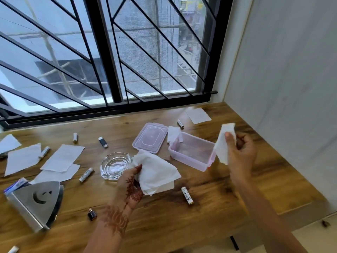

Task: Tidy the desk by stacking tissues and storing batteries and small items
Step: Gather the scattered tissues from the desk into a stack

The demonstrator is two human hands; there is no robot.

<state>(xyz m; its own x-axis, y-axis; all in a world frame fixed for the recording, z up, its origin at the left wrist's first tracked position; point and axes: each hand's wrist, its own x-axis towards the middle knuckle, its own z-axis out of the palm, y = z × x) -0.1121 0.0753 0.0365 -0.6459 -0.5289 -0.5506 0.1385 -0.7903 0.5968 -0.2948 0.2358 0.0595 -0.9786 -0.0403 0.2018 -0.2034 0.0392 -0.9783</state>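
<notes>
My left hand [130,181] grips a bundle of white tissues [156,171] just above the wooden desk [228,194]. My right hand [240,152] holds up a single tissue [223,143] to the right of an open pink plastic box [191,153]. The box's lid [150,137] lies beside it on the left. More tissues lie at the left [63,157] and at the back right [197,115]. Several batteries are scattered about, one in front of my hands [187,195], one by the glass ashtray [86,174].
A glass ashtray [114,166] stands left of my left hand. A metal napkin holder [39,203] sits at the front left. Two small dark items, a lighter-like one [103,142] and another [92,214], lie on the desk. The window grille runs behind; a wall closes the right.
</notes>
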